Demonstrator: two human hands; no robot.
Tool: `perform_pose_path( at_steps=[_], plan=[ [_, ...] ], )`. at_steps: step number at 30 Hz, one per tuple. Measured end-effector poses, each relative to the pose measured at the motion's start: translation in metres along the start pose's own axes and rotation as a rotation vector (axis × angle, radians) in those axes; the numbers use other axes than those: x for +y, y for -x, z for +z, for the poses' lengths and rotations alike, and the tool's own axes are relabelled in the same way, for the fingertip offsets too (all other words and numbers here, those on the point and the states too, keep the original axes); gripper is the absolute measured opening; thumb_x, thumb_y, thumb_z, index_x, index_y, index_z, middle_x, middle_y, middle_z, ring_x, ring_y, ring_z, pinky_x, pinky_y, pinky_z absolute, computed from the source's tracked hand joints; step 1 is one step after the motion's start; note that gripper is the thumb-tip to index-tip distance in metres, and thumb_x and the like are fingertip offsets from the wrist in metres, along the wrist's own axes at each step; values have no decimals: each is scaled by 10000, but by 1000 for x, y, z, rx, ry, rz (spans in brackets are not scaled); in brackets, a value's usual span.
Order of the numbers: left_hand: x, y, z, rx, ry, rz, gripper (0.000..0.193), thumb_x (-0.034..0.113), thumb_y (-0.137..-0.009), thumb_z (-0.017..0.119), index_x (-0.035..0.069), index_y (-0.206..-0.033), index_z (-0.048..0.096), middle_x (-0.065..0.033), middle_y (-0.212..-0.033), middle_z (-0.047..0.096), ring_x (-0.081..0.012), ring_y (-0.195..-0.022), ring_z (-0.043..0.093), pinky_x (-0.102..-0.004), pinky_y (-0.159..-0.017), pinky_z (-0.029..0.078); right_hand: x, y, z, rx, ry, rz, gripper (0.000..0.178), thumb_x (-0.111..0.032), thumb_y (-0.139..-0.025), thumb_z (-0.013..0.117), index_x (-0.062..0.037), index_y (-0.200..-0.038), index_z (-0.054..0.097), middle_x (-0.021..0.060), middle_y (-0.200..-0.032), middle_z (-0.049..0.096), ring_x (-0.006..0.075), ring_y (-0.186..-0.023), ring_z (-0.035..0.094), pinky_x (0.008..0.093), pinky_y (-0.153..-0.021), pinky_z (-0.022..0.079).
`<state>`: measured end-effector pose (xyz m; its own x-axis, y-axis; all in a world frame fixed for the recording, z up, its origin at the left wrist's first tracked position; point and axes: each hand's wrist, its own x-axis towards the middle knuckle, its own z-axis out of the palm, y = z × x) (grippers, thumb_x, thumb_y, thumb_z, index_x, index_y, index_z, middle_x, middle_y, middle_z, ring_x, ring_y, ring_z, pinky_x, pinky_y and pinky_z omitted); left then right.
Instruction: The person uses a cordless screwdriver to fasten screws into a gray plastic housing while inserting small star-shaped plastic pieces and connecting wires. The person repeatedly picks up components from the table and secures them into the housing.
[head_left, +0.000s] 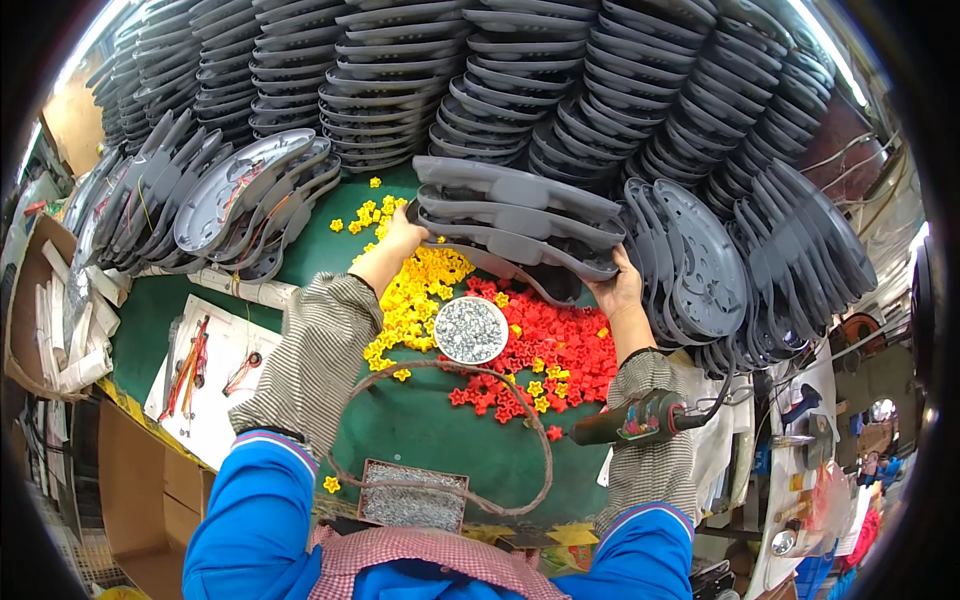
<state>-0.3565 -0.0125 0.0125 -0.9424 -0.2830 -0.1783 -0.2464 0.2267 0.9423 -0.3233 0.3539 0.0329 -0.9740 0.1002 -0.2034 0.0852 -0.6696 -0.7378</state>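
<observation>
A short stack of dark grey moulded plastic shells [520, 215] is held between my two hands, over the far part of the green table. My left hand [400, 245] grips its left end, and my right hand [618, 285] grips the right end from below, partly hidden by the shells. Under and nearer than the stack lie a heap of yellow star-shaped plastic pieces [415, 300] and a heap of red star-shaped pieces [570, 345], with a few yellow ones mixed in. Between the heaps stands a round white bowl [470, 331] of small metal parts, seemingly screws.
Tall stacks of grey shells [400, 90] line the far side. More shells lean at left [245, 195] and right [700, 255]. An electric screwdriver [640, 420] hangs over my right forearm. A brown cord [548, 450] loops near a metal-parts tray [412, 497]. Wires [195, 365] lie at left.
</observation>
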Motion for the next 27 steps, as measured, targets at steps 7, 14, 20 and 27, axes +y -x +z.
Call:
perform_pose_path(
  at_steps=[7,14,20,27],
  plan=[
    [74,15,1,342,-988,1184,462,239,-854,659,107,-1287,565,-102,-1281,602,-291,-1230,529,-443,-1060,368,14,-11,-15,16,29,-127,456,-101,-1013,414,-171,-1463,426,61,-1427,501,250,-1273,510,483,-1032,443],
    [64,34,-24,260,-831,1001,146,223,-841,650,156,-947,725,-102,-847,705,-295,-795,683,-418,-698,527,4,51,-42,-118,318,-75,517,-264,-1011,530,-71,-1468,385,59,-1419,498,208,-1253,505,392,-1019,401],
    [9,196,-111,357,-665,1181,184,86,-820,668,96,-998,710,-83,-823,708,-250,-727,691,-334,-601,543,-2,182,-148,155,497,-473,459,-246,-981,562,46,-1331,506,171,-1265,600,269,-1142,602,405,-983,481],
    [-96,357,-142,-85,-757,1103,181,77,-758,675,41,-927,729,-95,-934,738,-200,-837,730,-289,-714,597,43,286,-109,419,581,-376,278,-223,-975,516,1,-848,621,92,-674,619,155,-483,544,268,-423,421]
  ],
)
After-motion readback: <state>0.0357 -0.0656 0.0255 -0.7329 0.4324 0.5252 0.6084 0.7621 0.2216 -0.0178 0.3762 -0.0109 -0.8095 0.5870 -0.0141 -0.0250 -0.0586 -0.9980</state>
